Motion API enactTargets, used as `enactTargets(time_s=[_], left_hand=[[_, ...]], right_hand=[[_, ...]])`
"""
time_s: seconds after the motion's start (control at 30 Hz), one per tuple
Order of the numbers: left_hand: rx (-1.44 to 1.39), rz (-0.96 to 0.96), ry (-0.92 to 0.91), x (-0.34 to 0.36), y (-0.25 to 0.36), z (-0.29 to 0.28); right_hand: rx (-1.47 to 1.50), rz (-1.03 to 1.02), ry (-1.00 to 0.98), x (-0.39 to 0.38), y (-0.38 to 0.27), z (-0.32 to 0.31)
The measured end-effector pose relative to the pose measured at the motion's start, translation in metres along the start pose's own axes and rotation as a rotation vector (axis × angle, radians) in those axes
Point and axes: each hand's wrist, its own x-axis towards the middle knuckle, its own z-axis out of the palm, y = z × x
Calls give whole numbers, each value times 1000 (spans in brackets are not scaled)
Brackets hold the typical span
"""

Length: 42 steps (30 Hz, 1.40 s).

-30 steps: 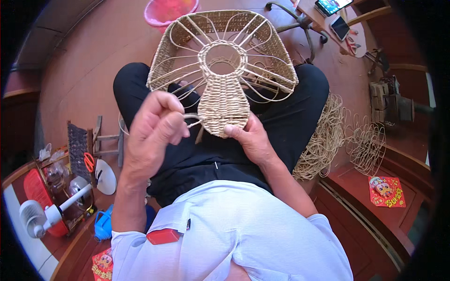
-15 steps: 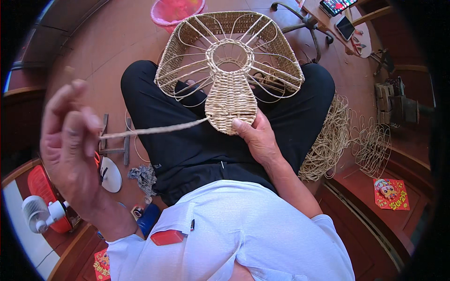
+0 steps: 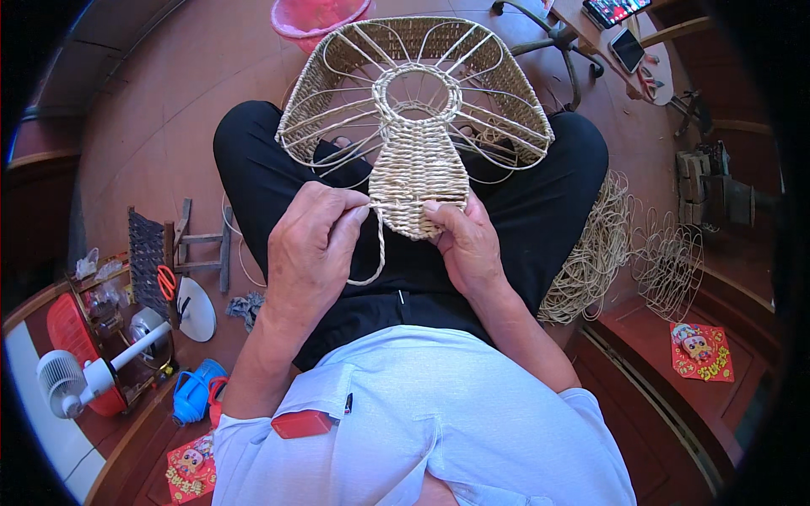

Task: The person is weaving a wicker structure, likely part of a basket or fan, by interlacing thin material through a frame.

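A woven straw piece (image 3: 415, 173), wide and rounded like a paddle, lies over my lap. Its top joins a straw-wrapped ring (image 3: 380, 94), from which thin spokes spread to a curved woven band (image 3: 314, 88) resting across my knees. My right hand (image 3: 469, 250) grips the paddle's lower right edge, thumb on the front and fingers behind. At the opposite edge, my left hand (image 3: 312, 236) is closed in a pinch by the straw cord (image 3: 382, 243), which leaves the weave there and hangs in a loop. The fingertips partly hide the pinched spot.
A heap of straw cord (image 3: 591, 253) lies right of my leg, with wire frames (image 3: 671, 257) beyond. At left are a small fan (image 3: 67, 384), orange scissors (image 3: 166, 282) and a blue bottle (image 3: 198, 390). A pink basket (image 3: 316, 21) and a chair base (image 3: 561, 38) stand ahead.
My left hand has come in from the far left to the paddle's left edge. The cord, stretched out sideways before, now hangs slack in a loop. My right hand keeps its grip.
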Motion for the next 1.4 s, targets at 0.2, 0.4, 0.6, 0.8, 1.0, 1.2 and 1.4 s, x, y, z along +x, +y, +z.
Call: enactTargets(time_s=[0.2, 0.4, 0.6, 0.8, 1.0, 1.2, 1.4], left_hand=[[108, 106, 50, 3, -6, 14], [80, 39, 36, 4, -3, 17], [90, 75, 4, 5, -7, 23], [-31, 23, -46, 9, -3, 32], [6, -4, -68, 10, -4, 35], [39, -6, -67, 12, -5, 36], [166, 183, -73, 23, 2, 35]], right_hand=[[35, 22, 116, 2, -3, 12], [-6, 71, 175, 5, -5, 16], [-44, 138, 198, 7, -8, 14], [-12, 208, 120, 2, -5, 1], [-8, 148, 162, -9, -5, 8], [-28, 56, 164, -11, -2, 8], [0, -26, 174, -10, -5, 9]])
